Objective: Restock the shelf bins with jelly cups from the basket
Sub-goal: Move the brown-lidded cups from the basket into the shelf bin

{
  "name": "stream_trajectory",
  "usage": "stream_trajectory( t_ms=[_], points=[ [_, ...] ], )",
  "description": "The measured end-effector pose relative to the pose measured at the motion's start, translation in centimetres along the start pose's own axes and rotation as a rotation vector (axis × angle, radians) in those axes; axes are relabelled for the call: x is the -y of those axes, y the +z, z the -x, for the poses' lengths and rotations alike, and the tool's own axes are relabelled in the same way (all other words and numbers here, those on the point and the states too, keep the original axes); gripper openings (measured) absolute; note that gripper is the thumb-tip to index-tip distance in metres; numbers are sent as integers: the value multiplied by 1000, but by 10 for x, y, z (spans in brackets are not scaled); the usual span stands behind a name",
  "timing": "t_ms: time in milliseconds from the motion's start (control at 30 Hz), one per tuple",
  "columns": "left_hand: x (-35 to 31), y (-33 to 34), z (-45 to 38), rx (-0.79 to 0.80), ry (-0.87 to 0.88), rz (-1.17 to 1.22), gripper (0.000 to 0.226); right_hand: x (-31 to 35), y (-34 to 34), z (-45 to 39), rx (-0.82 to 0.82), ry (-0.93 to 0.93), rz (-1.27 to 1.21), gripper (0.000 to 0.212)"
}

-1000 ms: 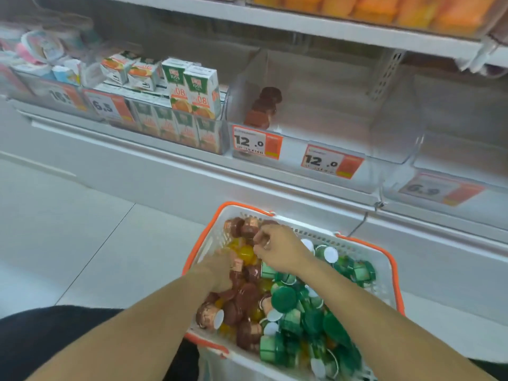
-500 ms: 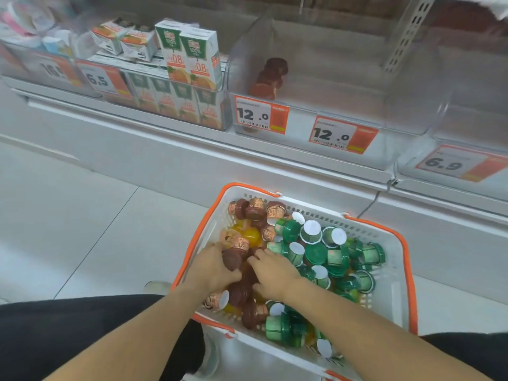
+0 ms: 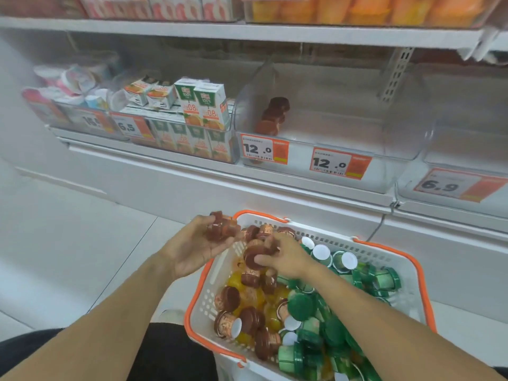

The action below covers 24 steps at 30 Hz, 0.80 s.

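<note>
A white basket with an orange rim (image 3: pixel 395 250) stands below me, filled with brown, green and yellow jelly cups (image 3: pixel 299 306). My left hand (image 3: pixel 192 248) is raised beside the basket's left rim, palm up, fingers curled around a few brown jelly cups (image 3: pixel 220 229). My right hand (image 3: pixel 286 257) is over the basket's far left part and grips brown cups (image 3: pixel 255 255). On the shelf above, a clear bin (image 3: pixel 330 171) with two 12.0 price tags holds three brown cups (image 3: pixel 273 115) at its left side.
Juice cartons (image 3: pixel 203 114) fill the bin to the left, with pink and white packs (image 3: pixel 71 86) farther left. A clear bin tagged 6.9 (image 3: pixel 456 185) is to the right. Orange and red products line the upper shelf (image 3: pixel 247 31). White floor tiles lie to the left.
Both hands have come up out of the pile holding brown cups. The left hand moved up and left, outside the basket rim. The camera tilted upward, showing more shelf.
</note>
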State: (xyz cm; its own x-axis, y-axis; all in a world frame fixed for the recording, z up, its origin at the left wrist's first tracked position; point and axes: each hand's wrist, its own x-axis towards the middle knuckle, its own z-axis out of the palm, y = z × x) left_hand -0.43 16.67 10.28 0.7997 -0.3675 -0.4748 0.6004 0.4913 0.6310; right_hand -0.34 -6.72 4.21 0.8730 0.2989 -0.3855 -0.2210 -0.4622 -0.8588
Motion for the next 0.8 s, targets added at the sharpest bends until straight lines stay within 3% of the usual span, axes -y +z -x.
stream_trajectory(
  t_ms=[133,233,367,467,633,700,800],
  points=[
    [-50,38,8,15,-10,-309,77,57,-42,12,-82,-14,-645,18],
    [-76,68,17,88,-69,-483,80,90,-69,23,-22,-74,-846,23],
    [-76,101,20,182,-112,-569,55,120,-92,38,22,-84,-877,45],
    [-57,125,13,128,-70,-538,28,130,-101,46,-19,-100,-881,48],
    [-42,148,-1,-65,118,-770,55,138,-114,54,-77,-39,-869,42],
    [-37,150,-3,-112,227,-872,46,140,-118,55,-106,-25,-820,43],
    [-32,150,-9,-133,329,-829,36,142,-118,55,-144,7,-711,48]
  ],
)
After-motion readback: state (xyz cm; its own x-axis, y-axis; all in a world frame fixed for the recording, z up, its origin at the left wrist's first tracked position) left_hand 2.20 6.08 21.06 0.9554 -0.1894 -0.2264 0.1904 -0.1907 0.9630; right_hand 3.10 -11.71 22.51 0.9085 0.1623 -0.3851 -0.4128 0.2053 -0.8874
